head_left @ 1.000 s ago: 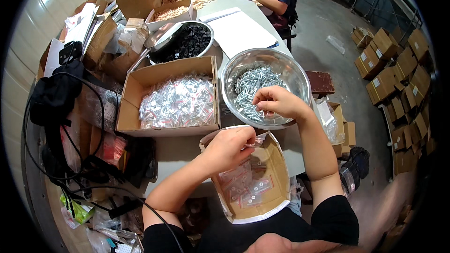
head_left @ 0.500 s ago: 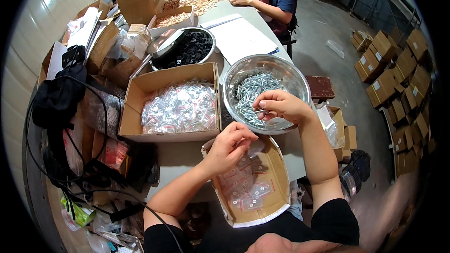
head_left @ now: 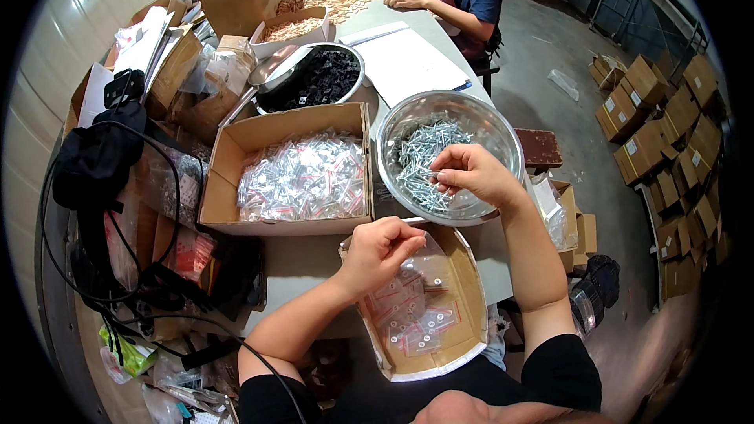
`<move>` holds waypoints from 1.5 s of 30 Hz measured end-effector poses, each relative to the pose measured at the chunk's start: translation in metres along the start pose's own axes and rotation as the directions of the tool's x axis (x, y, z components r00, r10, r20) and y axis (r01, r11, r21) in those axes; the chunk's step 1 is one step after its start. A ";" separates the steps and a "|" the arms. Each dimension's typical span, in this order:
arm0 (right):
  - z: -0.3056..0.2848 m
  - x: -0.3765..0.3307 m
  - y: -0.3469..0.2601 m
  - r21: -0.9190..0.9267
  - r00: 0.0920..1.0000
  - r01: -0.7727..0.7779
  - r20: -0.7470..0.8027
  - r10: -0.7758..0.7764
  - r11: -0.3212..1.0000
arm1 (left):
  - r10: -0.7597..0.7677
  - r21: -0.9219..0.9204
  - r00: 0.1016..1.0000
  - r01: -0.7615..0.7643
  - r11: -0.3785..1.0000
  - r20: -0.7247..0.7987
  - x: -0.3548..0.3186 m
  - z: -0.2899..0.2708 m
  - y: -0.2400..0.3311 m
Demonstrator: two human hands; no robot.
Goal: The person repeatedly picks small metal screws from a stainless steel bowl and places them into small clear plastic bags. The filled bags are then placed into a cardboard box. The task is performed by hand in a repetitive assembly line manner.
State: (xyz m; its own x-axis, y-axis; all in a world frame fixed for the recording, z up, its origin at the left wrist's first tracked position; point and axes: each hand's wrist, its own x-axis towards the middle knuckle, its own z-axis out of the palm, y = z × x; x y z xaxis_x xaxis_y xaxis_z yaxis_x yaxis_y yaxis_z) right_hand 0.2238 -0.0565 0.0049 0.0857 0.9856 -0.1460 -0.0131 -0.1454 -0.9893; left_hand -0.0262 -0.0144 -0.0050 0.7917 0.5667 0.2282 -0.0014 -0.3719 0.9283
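Note:
My right hand (head_left: 477,178) is over a shiny metal bowl (head_left: 503,137) with a heap of silvery screws (head_left: 424,149). Its thumb and fingers are pinched together, and what looks like screws shows at their tips. Lower and to the left, my left hand (head_left: 378,257) is closed, thumb against forefinger, on a small clear plastic bag (head_left: 430,255). Beneath it, a shallow cardboard tray (head_left: 463,326) holds several flat clear bags (head_left: 420,322), each with a small pale round piece inside.
Left of the bowl stands a cardboard box (head_left: 228,180) full of filled clear packets. Behind it are a metal pan (head_left: 357,82) of black parts and white papers (head_left: 408,63). A co-worker (head_left: 471,0) sits at the far end. Black cables (head_left: 169,165) hang at left; cartons (head_left: 644,149) stand right.
My left fingers have closed into a tighter pinch, hand slightly lower. My right hand has shifted a little within the bowl area, its fingers drawn closer together.

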 end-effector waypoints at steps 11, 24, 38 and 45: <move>0.002 -0.006 -0.007 -0.129 0.985 0.162 -0.041 -0.169 0.978 | 0.028 -0.211 1.000 -0.026 0.977 0.005 0.006 0.007 -0.006; 0.023 -0.036 -0.032 -0.013 0.864 0.295 0.431 -0.261 0.956 | 0.012 -0.190 0.994 0.010 0.982 0.112 0.005 0.000 -0.011; 0.061 -0.045 -0.035 -0.451 0.825 0.564 0.342 -0.450 0.691 | -0.076 -0.105 0.934 0.120 0.987 0.349 0.005 -0.002 -0.012; 0.069 -0.048 -0.034 -0.416 0.763 0.640 0.446 -0.468 0.646 | -0.126 -0.211 0.953 0.188 0.959 0.277 0.003 0.002 -0.018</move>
State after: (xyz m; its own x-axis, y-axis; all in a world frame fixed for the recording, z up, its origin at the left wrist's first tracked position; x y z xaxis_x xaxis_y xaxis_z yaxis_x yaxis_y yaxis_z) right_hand 0.1510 -0.0931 0.0455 -0.3725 0.8586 0.3523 0.4609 0.5006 -0.7328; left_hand -0.0222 -0.0079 -0.0213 0.9235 0.3830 0.0196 0.0185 -0.0955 0.9953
